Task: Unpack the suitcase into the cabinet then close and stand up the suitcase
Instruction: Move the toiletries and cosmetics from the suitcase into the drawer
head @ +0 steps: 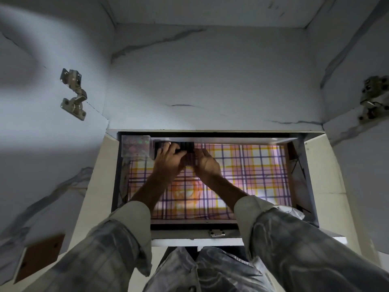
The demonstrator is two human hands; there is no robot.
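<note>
I look down into an open cabinet drawer (309, 186) lined with a pink, yellow and purple plaid sheet (252, 165). At its far left, a black ribbed box (186, 145) lies against the back edge. My left hand (168, 158) rests on top of it and my right hand (205, 162) grips it from the right side. Directly left of the box, in the drawer's back-left corner, stands a clear iridescent box (135, 147). The suitcase is out of view.
Above the drawer is an empty marble-patterned cabinet shelf (210, 81). Both cabinet doors stand open, with metal hinges at left (73, 93) and right (372, 100). A metal latch (216, 233) sits on the drawer's front edge.
</note>
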